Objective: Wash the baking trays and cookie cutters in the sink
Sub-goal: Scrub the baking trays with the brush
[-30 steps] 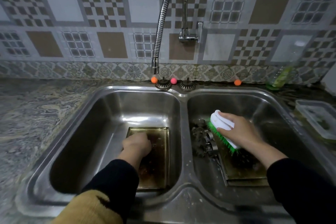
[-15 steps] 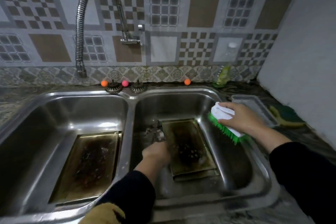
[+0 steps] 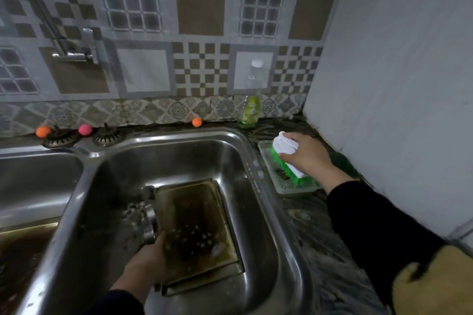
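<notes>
So left hand (image 3: 149, 261) grips the baking tray (image 3: 197, 233) near-left corner in the sink (image 3: 268, 202) (long axis running away), right hand (image 3: 305, 158) wrapped round the brush (image 3: 288, 158), off right of it.

Shiny steel sink (image 3: 268, 212); dull, stained metal baking tray (image 3: 194, 227); white plastic scrubbing brush (image 3: 286, 158), green bristles; mottled stone bench (image 3: 320, 250); clear plastic dish (image 3: 281, 186).

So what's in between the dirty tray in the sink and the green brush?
In the head view, only the sink's steel wall and rim lie between the baking tray and the brush, which the right hand holds over a clear dish.
</notes>
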{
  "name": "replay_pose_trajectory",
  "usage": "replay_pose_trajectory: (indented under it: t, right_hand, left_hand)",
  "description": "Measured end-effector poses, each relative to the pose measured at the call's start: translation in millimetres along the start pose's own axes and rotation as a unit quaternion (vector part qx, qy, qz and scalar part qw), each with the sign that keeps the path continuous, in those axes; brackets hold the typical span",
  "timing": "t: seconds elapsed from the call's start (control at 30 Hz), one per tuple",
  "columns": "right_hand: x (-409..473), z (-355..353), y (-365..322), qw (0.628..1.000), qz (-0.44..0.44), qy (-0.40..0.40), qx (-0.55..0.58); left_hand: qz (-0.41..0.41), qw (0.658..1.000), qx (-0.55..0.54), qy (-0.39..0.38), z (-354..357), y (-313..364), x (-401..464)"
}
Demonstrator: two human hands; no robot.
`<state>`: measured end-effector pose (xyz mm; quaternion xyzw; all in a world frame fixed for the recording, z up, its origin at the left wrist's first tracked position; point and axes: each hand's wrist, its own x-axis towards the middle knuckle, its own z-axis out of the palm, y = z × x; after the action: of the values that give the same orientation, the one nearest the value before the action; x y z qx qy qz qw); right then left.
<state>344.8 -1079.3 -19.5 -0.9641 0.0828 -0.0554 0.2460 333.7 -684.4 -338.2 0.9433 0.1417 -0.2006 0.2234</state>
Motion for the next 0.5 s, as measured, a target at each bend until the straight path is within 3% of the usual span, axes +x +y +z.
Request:
replay_pose_trajectory:
  t: [0.1, 0.17, 0.27, 0.37, 0.5]
  right_hand:
    - [5, 16, 7, 1.0, -0.004, -0.024, -0.001]
    - [4, 24, 13, 0.999, -0.008, -0.041, 0.004]
    - [4, 28, 17, 0.999, -0.02, -0.046, -0.018]
    - [-2, 26, 19, 0.992, -0.024, -0.039, -0.117]
    - [-9, 28, 21, 0.985, -0.026, -0.041, -0.167]
  left_hand:
    - [0.023, 0.997, 0.047, -0.051, -73, 70, -107]
    - [0.066, 0.991, 0.098, -0.057, -84, 85, -133]
    - [0.033, 0.988, 0.141, -0.051, -88, 92, -140]
    - [0.025, 0.995, 0.099, -0.009, -96, 96, -145]
    - [0.046, 0.999, 0.013, 0.006, -101, 108, -147]
